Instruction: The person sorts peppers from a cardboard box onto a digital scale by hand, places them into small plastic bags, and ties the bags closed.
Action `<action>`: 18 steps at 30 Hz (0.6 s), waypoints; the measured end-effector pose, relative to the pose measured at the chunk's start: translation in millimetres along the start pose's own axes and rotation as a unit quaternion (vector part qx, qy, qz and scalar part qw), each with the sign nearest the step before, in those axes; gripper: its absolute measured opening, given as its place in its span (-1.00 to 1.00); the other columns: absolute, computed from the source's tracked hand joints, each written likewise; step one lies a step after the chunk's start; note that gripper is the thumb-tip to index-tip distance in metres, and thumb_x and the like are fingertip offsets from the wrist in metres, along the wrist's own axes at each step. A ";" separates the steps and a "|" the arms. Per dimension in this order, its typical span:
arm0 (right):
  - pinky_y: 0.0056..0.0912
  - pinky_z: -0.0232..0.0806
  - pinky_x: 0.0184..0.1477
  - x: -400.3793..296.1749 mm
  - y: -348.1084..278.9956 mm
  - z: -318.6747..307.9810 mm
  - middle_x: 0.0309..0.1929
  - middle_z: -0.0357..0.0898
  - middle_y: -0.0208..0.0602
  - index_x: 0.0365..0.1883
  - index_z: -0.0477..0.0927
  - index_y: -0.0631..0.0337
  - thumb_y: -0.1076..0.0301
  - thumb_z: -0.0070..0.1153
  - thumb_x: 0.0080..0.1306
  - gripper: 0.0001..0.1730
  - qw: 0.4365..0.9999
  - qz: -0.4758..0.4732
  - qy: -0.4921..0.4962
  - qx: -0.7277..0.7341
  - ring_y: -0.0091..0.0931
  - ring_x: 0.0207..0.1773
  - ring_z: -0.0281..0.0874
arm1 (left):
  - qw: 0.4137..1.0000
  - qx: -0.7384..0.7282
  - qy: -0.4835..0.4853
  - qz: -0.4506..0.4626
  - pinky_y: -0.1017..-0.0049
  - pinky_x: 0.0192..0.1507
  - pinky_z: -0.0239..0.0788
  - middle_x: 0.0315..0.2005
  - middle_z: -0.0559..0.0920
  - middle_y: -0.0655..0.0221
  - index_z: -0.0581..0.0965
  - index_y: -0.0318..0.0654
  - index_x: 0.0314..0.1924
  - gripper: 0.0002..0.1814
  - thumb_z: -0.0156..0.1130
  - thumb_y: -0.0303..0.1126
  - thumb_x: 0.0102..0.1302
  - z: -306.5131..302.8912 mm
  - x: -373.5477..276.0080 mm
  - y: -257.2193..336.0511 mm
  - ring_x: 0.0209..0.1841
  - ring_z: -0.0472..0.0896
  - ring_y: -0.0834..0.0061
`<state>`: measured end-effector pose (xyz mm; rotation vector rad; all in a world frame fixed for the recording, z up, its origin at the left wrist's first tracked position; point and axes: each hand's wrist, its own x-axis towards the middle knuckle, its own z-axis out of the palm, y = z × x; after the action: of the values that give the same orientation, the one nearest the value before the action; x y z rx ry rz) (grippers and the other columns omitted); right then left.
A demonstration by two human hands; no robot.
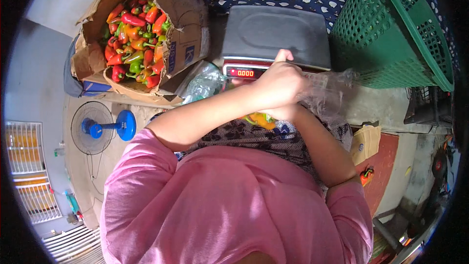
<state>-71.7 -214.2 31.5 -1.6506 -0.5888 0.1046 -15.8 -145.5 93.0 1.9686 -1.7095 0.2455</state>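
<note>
My left hand (285, 82) is curled into a fist at the neck of a clear plastic bag (326, 95), with the bag's loose plastic flaring out to the right. Crossed underneath it, my right hand (282, 112) is also closed around the bag, its fingers mostly hidden by my left hand and forearm. Orange and green peppers (262, 120) show below my hands, above my lap; my left forearm covers part of them. Just beyond the hands stands a digital weighing scale (276, 35) with a bare grey platform and lit red digits.
At the left, a torn cardboard box (187, 36) holds many red, orange and green peppers (135, 44). Crumpled clear plastic bags (205, 82) lie beside it. A green perforated plastic basket (381, 40) leans at the right. A blue electric fan (93, 128) stands at far left.
</note>
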 end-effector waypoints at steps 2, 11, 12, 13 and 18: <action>-0.24 0.19 0.31 -1.9 6.0 -1.8 0.33 0.35 -0.22 0.27 0.39 0.18 0.05 0.13 0.35 -0.40 1.000 0.028 0.007 0.003 -0.39 0.30 0.36 | 0.999 0.028 -0.003 -0.028 0.23 0.05 0.06 -0.63 0.51 0.41 0.59 -0.04 -0.55 -0.87 0.19 -0.22 0.00 14.3 4.2 10.1 -0.45 0.49 0.36; -0.28 0.17 0.35 -10.8 7.1 -8.5 0.32 0.34 -0.19 0.31 0.33 0.21 0.10 0.06 0.41 -0.41 0.986 0.159 -0.034 -0.037 -0.41 0.33 0.32 | 0.984 -0.119 -0.077 -0.111 0.06 0.13 0.01 -0.34 0.64 0.49 0.48 -0.05 0.10 -0.46 0.33 -0.11 0.11 -31.5 -16.7 18.3 -0.07 0.56 0.44; -0.29 0.16 0.35 -7.6 8.6 -9.5 0.32 0.34 -0.18 0.31 0.32 0.21 0.10 0.06 0.41 -0.41 0.982 0.175 -0.053 -0.043 -0.41 0.33 0.31 | 0.977 -0.131 -0.117 -0.119 0.03 0.15 0.01 -0.29 0.64 0.54 0.40 -0.03 0.19 -0.28 0.40 0.03 0.07 -46.6 -25.0 5.8 0.00 0.55 0.49; -0.29 0.16 0.35 -6.8 10.7 -10.7 0.32 0.34 -0.18 0.32 0.32 0.21 0.11 0.05 0.42 -0.41 0.977 0.197 -0.069 -0.048 -0.41 0.33 0.31 | 0.970 -0.156 -0.124 -0.140 0.05 0.21 -0.07 -0.26 0.63 0.57 0.48 0.00 0.11 -0.34 0.40 0.08 0.05 -50.1 -36.1 -8.0 -0.03 0.56 0.54; -0.35 0.21 0.32 -0.1 -15.1 -7.7 0.27 0.37 -0.17 0.30 0.31 0.25 0.17 -0.06 0.47 -0.48 0.929 0.342 -0.118 -0.076 -0.42 0.30 0.34 | 0.966 -0.113 -0.154 -0.172 0.14 0.29 -0.21 -0.40 0.60 0.66 0.64 0.09 -0.32 -0.90 0.35 -0.18 0.17 -70.7 -59.7 -8.6 -0.08 0.54 0.61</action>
<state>-73.5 -220.4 47.2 -1.9499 -0.1730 0.7932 -5.0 -58.5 123.5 2.1637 -1.4557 -0.3817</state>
